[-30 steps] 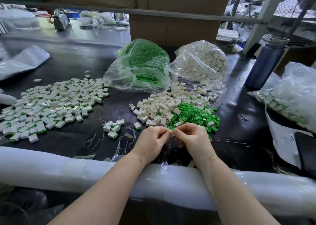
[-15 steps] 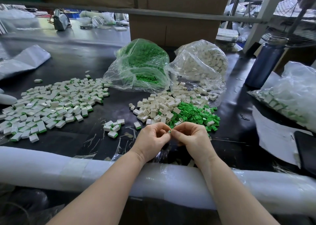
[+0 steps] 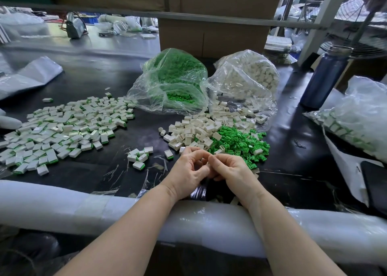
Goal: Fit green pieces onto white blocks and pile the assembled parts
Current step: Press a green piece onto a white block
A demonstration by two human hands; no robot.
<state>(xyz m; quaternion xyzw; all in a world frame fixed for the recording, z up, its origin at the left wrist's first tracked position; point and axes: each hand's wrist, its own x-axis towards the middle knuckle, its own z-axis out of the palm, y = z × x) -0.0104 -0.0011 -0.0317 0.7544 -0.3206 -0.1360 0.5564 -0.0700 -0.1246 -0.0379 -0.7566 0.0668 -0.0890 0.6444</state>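
My left hand (image 3: 189,171) and my right hand (image 3: 231,172) meet fingertip to fingertip just in front of the loose parts, fingers curled round a small piece (image 3: 204,160) that is almost fully hidden between them. Behind the hands lies a heap of white blocks (image 3: 196,130) and beside it a heap of green pieces (image 3: 240,141). A wide pile of assembled white-and-green parts (image 3: 62,129) spreads over the left of the black table. A few assembled parts (image 3: 139,157) lie nearer, left of my left hand.
Two clear bags stand behind the heaps, one of green pieces (image 3: 173,80) and one of white blocks (image 3: 249,80). A blue bottle (image 3: 325,76) stands at the right, with another bag of parts (image 3: 356,120) beyond. A white foam roll (image 3: 62,204) pads the table's front edge.
Both hands stay pressed together over the small piece; the fingers have shifted slightly and closed tighter on it.
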